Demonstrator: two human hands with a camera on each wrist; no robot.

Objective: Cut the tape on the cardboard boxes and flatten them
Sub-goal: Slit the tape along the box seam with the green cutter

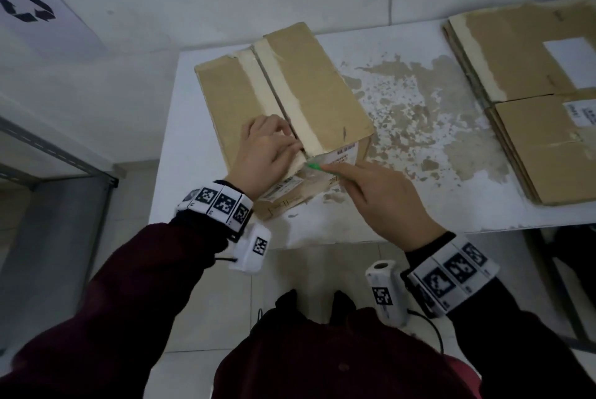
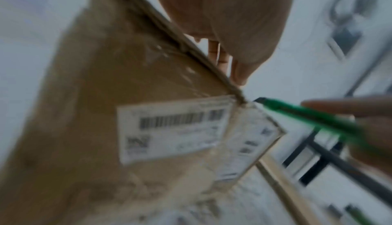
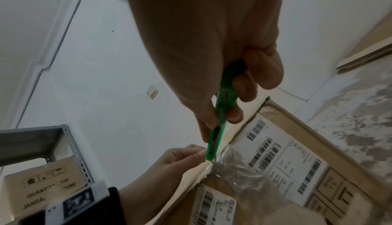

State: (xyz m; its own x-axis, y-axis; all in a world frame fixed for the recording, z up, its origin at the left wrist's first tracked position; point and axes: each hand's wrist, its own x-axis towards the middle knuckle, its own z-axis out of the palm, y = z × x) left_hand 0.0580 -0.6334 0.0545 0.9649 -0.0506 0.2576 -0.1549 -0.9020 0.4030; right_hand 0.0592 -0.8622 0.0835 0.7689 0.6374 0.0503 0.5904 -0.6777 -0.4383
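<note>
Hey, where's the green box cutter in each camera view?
Head: green cutter centre, at near edge of the box.
Left wrist: middle right, slanting in from the right edge.
Right wrist: centre, pointing down from right hand.
Shared landmark: barcode label beside its tip.

Storeroom, bare white walls: slotted metal shelving (image 3: 77, 153) holding a printed carton (image 3: 42, 186), flattened cardboard (image 1: 516, 82) stacked on a paint-worn counter (image 1: 403, 205), a recycling sign (image 1: 22, 2) on the wall.

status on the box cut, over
Left hand holds cardboard box at near seam end. Right hand grips green cutter, tip at the tape on that edge. Box upright, not flattened. Watch: left fingers close to cutter tip.
</note>
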